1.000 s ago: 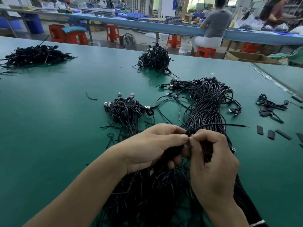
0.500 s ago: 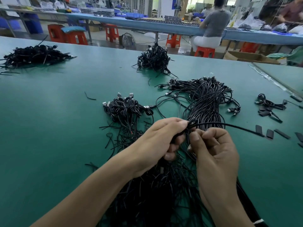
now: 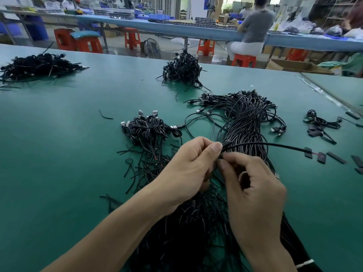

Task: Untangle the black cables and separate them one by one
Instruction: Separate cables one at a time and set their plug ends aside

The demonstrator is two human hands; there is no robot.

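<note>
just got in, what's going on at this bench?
A person is sorting black cables by hand on the green table. The left hand pinches one cable near its end, and the right hand pinches at the same spot, just above the big tangled bundle. That cable stretches right toward some small black pieces. A smaller pile with USB plugs lies to the left; a far-left heap and a back heap sit farther off.

Our left hand (image 3: 188,169) and right hand (image 3: 253,195), bare
We wear nothing on our fingers or wrists; our nails are trimmed short, and both forearms (image 3: 121,228) run bare to the frame's lower edge.
</note>
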